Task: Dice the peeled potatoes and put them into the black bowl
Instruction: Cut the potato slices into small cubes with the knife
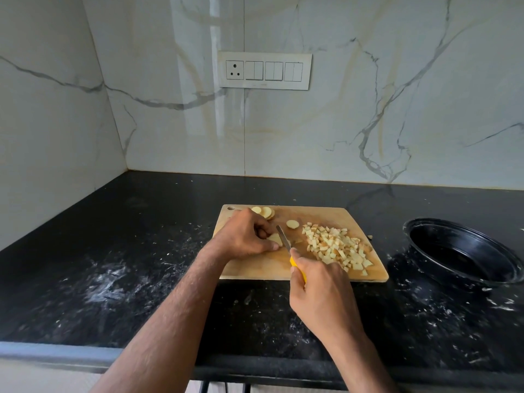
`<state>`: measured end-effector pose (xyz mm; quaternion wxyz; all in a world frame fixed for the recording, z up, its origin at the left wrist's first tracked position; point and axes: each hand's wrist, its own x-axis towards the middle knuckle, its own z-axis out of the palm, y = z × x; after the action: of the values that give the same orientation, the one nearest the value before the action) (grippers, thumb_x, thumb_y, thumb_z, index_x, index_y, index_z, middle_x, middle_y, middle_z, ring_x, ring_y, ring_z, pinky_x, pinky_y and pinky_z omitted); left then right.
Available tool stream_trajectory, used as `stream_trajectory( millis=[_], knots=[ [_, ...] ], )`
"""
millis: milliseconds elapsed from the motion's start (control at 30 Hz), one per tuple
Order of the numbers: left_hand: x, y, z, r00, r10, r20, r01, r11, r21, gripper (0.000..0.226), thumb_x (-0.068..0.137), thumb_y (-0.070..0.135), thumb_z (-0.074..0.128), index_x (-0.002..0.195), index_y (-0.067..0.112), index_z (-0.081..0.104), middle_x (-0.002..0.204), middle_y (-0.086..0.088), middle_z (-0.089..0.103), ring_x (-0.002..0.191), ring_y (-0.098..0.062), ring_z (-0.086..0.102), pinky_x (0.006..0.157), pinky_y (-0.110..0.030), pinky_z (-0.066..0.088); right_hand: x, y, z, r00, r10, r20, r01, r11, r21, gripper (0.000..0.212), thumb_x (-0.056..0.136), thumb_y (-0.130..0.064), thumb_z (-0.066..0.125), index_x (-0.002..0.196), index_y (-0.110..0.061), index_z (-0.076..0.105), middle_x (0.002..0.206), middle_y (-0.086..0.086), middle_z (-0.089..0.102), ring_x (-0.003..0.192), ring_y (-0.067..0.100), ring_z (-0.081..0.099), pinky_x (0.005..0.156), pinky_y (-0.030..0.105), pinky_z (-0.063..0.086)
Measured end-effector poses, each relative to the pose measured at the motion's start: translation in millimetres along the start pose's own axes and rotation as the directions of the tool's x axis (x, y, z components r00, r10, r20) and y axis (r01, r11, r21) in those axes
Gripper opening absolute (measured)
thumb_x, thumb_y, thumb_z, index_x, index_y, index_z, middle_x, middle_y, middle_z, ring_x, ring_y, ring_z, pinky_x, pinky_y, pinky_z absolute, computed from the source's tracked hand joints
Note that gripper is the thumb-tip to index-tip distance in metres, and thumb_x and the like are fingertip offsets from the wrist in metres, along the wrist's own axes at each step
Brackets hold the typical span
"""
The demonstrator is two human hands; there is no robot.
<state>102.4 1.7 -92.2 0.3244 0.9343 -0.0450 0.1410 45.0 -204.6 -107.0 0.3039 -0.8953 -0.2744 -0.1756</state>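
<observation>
- Right now the left hand rests on the pale rectangular wooden cutting board, its fingers curled down over a pale yellow peeled potato piece and its thumb lying flat along the near side of that piece.
- Just to the right of those fingers, the slim steel blade of the yellow-handled knife stands against the potato piece, its tip pointing away from the person.
- Wrapped round the knife's yellow handle is the right hand; the index finger reaches forward along the top, toward the base of the blade, and the other fingers close under the handle.
- Beyond the left knuckles, at the far edge of the board, lies a short row of overlapping round potato slices.
- One single round potato slice lies flat just past the blade tip, apart from the row.
- To the right of the right hand's fingers a loose heap of small diced potato cubes covers the right half of the board.
- Well to the right of both hands, off the board, the wide black bowl sits on the speckled black stone countertop; no potato shows inside it.
- One stray bit of potato lies on the countertop between the board and the bowl.
</observation>
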Motion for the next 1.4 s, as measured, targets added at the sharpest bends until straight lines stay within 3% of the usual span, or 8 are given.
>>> stream_trajectory(
  millis=[267,433,633,867,1033,1133,1300,1400],
  knots=[
    [1,0,3,1.000,-0.001,-0.006,0.001,1.000,-0.016,0.014,0.071,0.026,0.088,0.081,0.019,0.081,0.075,-0.002,0.073,0.073,-0.022,0.065,0.065,-0.040,0.054,0,-6,-5,0.999,-0.012,0.039,0.015,0.997,-0.076,0.041,0.100,-0.030,0.051,0.141,-0.027,0.055,0.079,-0.006,0.074,0.044,0.003,0.037,0.042,0.008,0.029],
    [0,1,3,1.000,-0.003,-0.010,0.003,1.000,-0.021,0.013,0.072,0.024,0.088,0.079,0.016,0.080,0.077,-0.005,0.073,0.074,-0.025,0.064,0.066,-0.043,0.053,1,-3,0,0.995,-0.015,0.096,0.026,0.993,-0.114,0.038,0.099,-0.027,0.052,0.135,-0.024,0.062,0.089,-0.010,0.076,0.041,0.005,0.041,0.041,0.009,0.029],
    [0,3,3,1.000,-0.007,-0.017,0.007,1.000,-0.030,0.012,0.071,0.022,0.089,0.079,0.018,0.081,0.072,0.000,0.072,0.071,-0.021,0.064,0.062,-0.038,0.053,7,-1,2,0.993,0.016,0.119,0.004,0.986,-0.168,0.028,0.099,-0.028,0.050,0.117,-0.018,0.069,0.103,-0.006,0.075,0.047,0.010,0.050,0.042,0.015,0.036],
    [0,2,4,1.000,-0.015,-0.018,0.014,0.999,-0.042,0.014,0.070,0.023,0.090,0.080,0.017,0.081,0.070,0.006,0.071,0.064,-0.007,0.060,0.056,-0.022,0.050,22,-4,12,0.997,0.021,0.078,0.000,0.966,-0.258,0.030,0.102,-0.031,0.043,0.099,-0.017,0.070,0.088,-0.003,0.073,0.060,0.014,0.059,0.051,0.025,0.049],
    [-1,2,3,1.000,-0.012,-0.014,0.012,0.999,-0.041,0.019,0.073,0.023,0.088,0.089,0.016,0.081,0.078,0.007,0.072,0.073,-0.008,0.064,0.062,-0.020,0.052,13,-4,17,0.998,0.059,0.026,-0.051,0.972,-0.228,0.029,0.101,-0.031,0.048,0.119,-0.023,0.069,0.081,-0.009,0.071,0.052,0.008,0.053,0.048,0.017,0.046],
    [-1,2,1,1.000,-0.006,0.001,0.007,0.999,-0.050,0.020,0.073,0.023,0.089,0.089,0.016,0.081,0.071,0.011,0.068,0.064,-0.001,0.058,0.058,-0.016,0.045,6,-2,10,0.997,0.075,-0.025,-0.078,0.990,-0.121,0.037,0.098,-0.026,0.055,0.134,-0.024,0.062,0.082,-0.007,0.074,0.054,0.005,0.051,0.051,0.008,0.040],
    [-1,-1,-2,1.000,-0.021,-0.003,0.021,0.998,-0.059,0.023,0.067,0.024,0.091,0.083,0.010,0.080,0.071,-0.004,0.069,0.060,-0.010,0.054,0.063,-0.037,0.051,5,0,9,0.997,0.057,-0.045,-0.057,0.998,0.002,0.036,0.097,-0.026,0.057,0.133,-0.023,0.064,0.082,-0.005,0.074,0.049,0.003,0.040,0.046,0.006,0.025],
    [-1,-2,-4,1.000,-0.010,0.004,0.011,0.999,-0.049,0.017,0.068,0.022,0.091,0.077,0.013,0.079,0.065,0.000,0.065,0.059,-0.006,0.049,0.059,-0.035,0.047,4,-1,10,0.999,0.030,-0.032,-0.030,1.000,-0.001,0.037,0.097,-0.028,0.058,0.134,-0.024,0.063,0.075,-0.006,0.070,0.048,0.004,0.042,0.044,0.008,0.026]
  ],
)
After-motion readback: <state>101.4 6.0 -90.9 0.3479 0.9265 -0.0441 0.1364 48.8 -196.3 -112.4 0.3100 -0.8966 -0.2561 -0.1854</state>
